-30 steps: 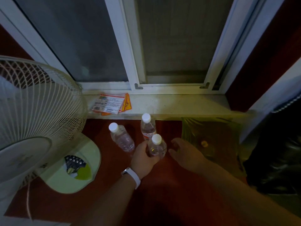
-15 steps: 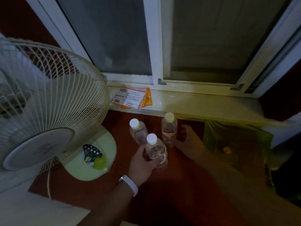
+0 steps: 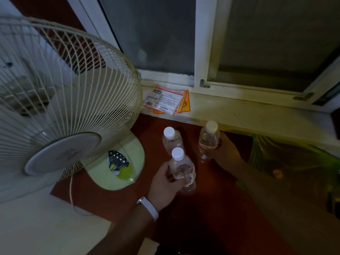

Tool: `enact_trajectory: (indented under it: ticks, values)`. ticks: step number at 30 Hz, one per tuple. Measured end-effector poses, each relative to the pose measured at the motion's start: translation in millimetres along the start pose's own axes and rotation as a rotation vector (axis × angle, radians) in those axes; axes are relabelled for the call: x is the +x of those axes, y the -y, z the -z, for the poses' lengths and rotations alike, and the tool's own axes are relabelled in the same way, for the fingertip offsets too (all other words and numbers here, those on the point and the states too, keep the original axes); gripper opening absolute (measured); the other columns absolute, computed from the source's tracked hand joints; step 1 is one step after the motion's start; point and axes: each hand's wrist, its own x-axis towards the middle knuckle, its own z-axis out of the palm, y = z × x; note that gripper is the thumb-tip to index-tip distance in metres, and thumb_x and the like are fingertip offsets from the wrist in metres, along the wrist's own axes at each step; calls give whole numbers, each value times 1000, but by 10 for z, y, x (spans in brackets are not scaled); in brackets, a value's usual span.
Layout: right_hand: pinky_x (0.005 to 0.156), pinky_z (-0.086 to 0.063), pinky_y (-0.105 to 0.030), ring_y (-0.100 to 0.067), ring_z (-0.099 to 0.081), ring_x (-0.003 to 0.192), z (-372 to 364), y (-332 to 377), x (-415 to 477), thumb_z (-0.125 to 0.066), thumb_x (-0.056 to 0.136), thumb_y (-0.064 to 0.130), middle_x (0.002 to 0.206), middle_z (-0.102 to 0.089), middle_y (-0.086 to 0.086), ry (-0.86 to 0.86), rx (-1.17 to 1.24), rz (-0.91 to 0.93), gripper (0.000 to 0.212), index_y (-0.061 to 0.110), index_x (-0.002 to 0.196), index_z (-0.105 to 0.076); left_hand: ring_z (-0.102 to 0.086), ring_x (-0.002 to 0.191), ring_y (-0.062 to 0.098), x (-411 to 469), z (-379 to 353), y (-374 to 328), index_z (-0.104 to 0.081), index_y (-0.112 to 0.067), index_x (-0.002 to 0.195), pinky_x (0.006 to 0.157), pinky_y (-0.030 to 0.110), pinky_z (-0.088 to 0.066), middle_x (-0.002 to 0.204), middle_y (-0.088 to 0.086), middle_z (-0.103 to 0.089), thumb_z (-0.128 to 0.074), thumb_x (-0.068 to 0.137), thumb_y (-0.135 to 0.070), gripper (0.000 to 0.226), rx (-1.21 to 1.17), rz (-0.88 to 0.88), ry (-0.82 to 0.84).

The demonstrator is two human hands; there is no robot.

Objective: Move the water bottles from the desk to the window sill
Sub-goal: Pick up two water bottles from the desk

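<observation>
Three clear water bottles with white caps are over the dark red desk (image 3: 211,208). My left hand (image 3: 165,184) grips the nearest bottle (image 3: 183,170) around its middle. My right hand (image 3: 227,150) wraps around the right bottle (image 3: 208,140), which carries a red label and is near the sill's edge. The third bottle (image 3: 172,139) stands free on the desk just behind the one in my left hand. The pale window sill (image 3: 248,115) runs along the back under the window.
A large white table fan (image 3: 60,100) with a pale green base (image 3: 117,166) fills the left. Orange and white leaflets (image 3: 165,102) lie on the sill's left part. A green plastic bag (image 3: 294,162) sits at the right. White window frames rise behind the sill.
My right hand has reached forward and closed around the labelled bottle. My left hand keeps its grip on the near bottle. The view has shifted to the left.
</observation>
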Motion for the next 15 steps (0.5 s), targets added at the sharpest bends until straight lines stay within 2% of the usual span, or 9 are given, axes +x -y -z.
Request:
enact_trajectory:
  ticks: [4,8,10,13,15]
  values:
    - [90,-52,-33,-9,-65,102,-19,-24,-105,-91,62,37,113,-69,11,-41,15,-7,75,30,127,-55,-70,100,18,1,5,-20,-63,-22,109,95,43,-54,104,-1,-75,-86,59,-30,56,5,8,9]
    - [68,-44,-6,8,-60,84,21,12,-296,-88,69,26,97,-62,23,-58,36,-17,59,32,117,-53,-70,100,19,-6,32,-28,-64,-19,110,94,43,-55,105,1,-74,-85,66,-19,49,31,-15,32]
    - [64,-44,-7,13,-59,80,47,46,-393,-88,70,24,96,-62,23,-70,57,-25,57,32,115,-53,-70,99,19,-20,61,-45,-64,-19,108,92,41,-55,104,1,-74,-85,69,-17,44,30,-27,56]
    - [73,-49,-17,5,-63,87,80,139,-552,-88,70,21,101,-65,17,-90,112,-38,59,32,115,-52,-70,98,17,-12,114,-93,-65,-22,107,88,35,-55,102,-1,-75,-86,67,-28,46,53,-52,95]
    - [77,-52,-22,1,-65,91,96,222,-675,-88,69,20,105,-67,13,-124,137,-31,60,29,117,-53,-71,95,14,-3,152,-131,-65,-18,108,81,24,-54,99,0,-75,-86,71,-16,43,46,-75,127]
